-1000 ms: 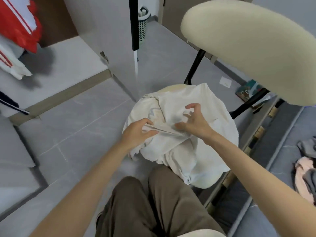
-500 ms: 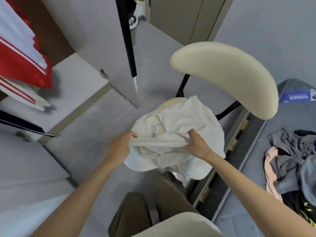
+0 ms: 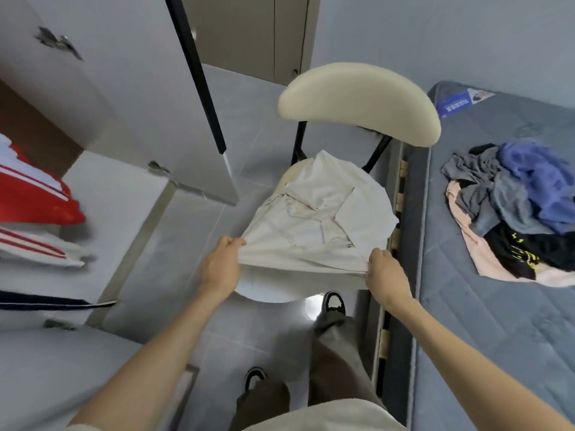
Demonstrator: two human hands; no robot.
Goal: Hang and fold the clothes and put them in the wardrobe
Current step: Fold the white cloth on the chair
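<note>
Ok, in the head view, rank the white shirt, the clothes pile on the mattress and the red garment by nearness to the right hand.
1. white shirt, gripped by the right hand.
2. clothes pile, on the mattress to its right.
3. red garment, far left in the wardrobe.

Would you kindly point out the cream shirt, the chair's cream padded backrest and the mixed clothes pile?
cream fabric shirt (image 3: 311, 231), head view, chest panel
cream padded chair backrest (image 3: 357, 98), head view, pad centre
mixed clothes pile (image 3: 510, 199), head view, grey garment
</note>
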